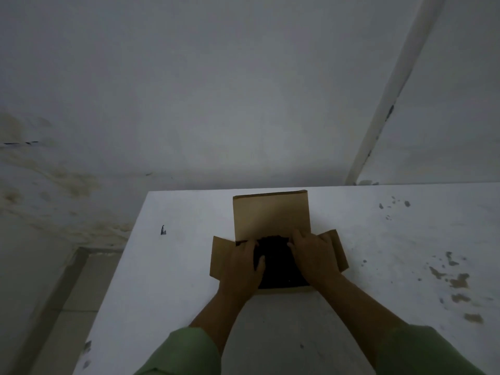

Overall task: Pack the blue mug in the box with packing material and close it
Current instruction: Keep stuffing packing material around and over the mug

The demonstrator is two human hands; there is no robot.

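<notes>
- From my remote seat, the far left of the head view gives me a stained grey wall (81, 131) and a strip of tiled floor (67, 307) below it.
- Next comes the white table (167, 280), with a small dark mark (163, 230) on its left part.
- The cardboard box (270, 217) sits near the table's far edge, its back flap standing up and its left side flap (220, 259) folded outward.
- The left hand (242, 269) lies over the left edge of the opening, fingers stretched fairly flat onto the dark packing material (277, 262), thumb resting on it; I read this hand as pressing, not gripping.
- I see only dark filling inside the box (the light is dim, and I cannot make out the blue mug at all).
- The right hand (315, 257) rests on the right edge of the opening, fingers bent down onto the filling; I cannot tell whether they clutch any of it.
- The right side flap (339, 250) splays outward behind that hand.
- Green sleeves (186, 353) cover both forearms at the bottom.
- Further right the tabletop carries brownish stains (457, 280), and a pale pipe (392, 90) slants up the wall.
</notes>
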